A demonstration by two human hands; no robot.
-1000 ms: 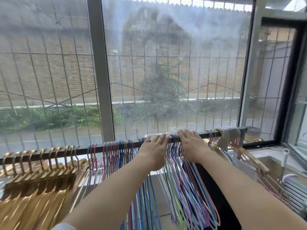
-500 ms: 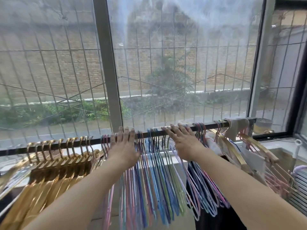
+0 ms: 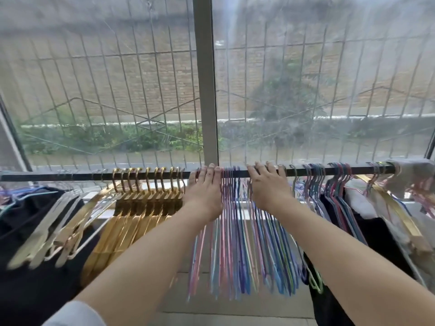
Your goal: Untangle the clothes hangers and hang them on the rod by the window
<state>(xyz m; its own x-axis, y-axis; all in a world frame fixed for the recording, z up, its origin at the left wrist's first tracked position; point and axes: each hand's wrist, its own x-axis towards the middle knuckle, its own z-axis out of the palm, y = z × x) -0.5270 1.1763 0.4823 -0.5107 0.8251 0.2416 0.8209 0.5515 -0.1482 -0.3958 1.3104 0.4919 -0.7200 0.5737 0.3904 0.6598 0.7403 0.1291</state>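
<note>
Head camera view looks down along two bare forearms to a dark, thin metal rod running left to right in front of a large barred window with a grey upright frame post at its middle. Both hands rest on top of the rod. On the left hand the fingers lie straight and close together, their tips over the rod just right of the gold hooks. On the right hand the fingers are slightly spread and draped over the rod; whether they curl round it cannot be told from here.

Between and below the two hands hangs a dense bunch of thin wire clothes hangers in pink, blue, purple and green, their hooks on the rod and their bodies fanning downward, blurred at the lower ends. Left of the left hand a row of shiny gold metal hangers hangs packed together by its hooks. Further left lie pale silver metal hangers slanting over dark black cloth. Right of the right hand more thin coloured hangers sit on the rod in small groups, beside dark and white garments. A white cloth wrap covers the rod's right end.
</note>
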